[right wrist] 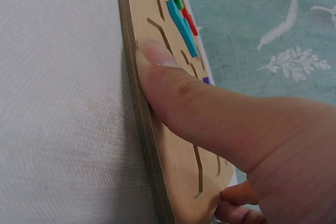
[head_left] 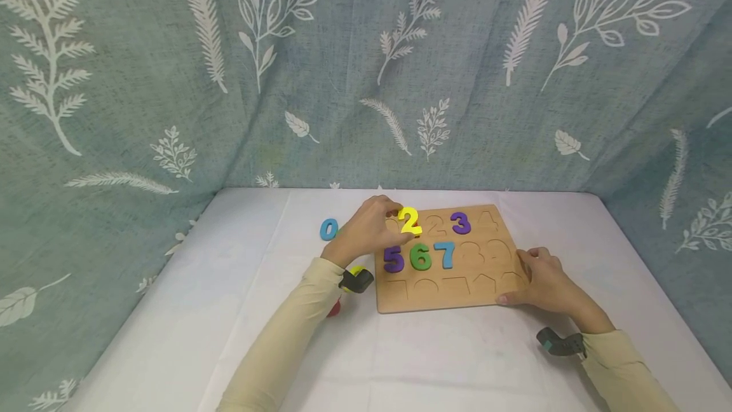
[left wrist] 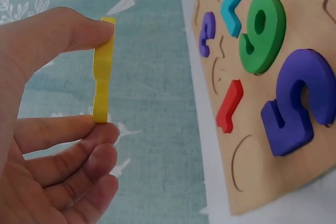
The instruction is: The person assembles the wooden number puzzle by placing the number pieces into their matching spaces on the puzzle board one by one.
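My left hand (head_left: 368,227) pinches a yellow number 2 (head_left: 409,221) between thumb and fingertips. In the left wrist view, the yellow 2 (left wrist: 103,72) appears edge-on, apart from the wooden number puzzle board (head_left: 394,301). On that board sit a purple 3 (head_left: 460,223), purple 5 (head_left: 393,259), green 6 (head_left: 420,257) and blue 7 (head_left: 444,255). A red 1 (left wrist: 231,107) lies there too, mostly hidden from the head view. Holding the board's front right corner is my right hand (head_left: 546,285), its thumb at the front edge and its fingers along the right side.
Left of the board, a blue 0 (head_left: 329,229) lies on the white-covered table (head_left: 446,361). A yellow piece (head_left: 356,270) and a red piece (head_left: 334,309) are partly hidden by my left arm. Behind the table hangs a leaf-patterned curtain (head_left: 343,81).
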Demonstrator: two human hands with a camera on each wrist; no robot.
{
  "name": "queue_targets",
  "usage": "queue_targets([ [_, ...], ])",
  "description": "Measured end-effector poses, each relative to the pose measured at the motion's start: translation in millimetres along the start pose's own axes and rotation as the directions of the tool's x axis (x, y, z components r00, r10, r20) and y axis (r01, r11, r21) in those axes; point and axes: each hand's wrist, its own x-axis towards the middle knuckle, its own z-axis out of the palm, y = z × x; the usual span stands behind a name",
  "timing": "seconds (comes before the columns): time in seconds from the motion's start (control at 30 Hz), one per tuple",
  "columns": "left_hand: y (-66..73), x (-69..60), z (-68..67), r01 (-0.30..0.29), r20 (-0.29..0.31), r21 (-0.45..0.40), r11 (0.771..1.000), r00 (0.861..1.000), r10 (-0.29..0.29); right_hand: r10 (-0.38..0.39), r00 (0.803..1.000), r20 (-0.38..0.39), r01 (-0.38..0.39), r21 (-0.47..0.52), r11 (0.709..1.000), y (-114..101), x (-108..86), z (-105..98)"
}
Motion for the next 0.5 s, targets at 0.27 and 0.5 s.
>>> queue_targets([
  [0.27,0.4,17.7,10.2,-0.001,0.009,0.007,1.000,1.000,0.001,0.003,1.000,0.001,-0.003,-0.001,1.000,-0.4,-0.4,-0.1],
  [0.5,0.8,28.0,19.3,0.037,0.038,-0.005,0.999,0.999,-0.037,0.004,1.000,0.001,-0.004,0.001,1.000,-2.2,-1.0,-0.6],
])
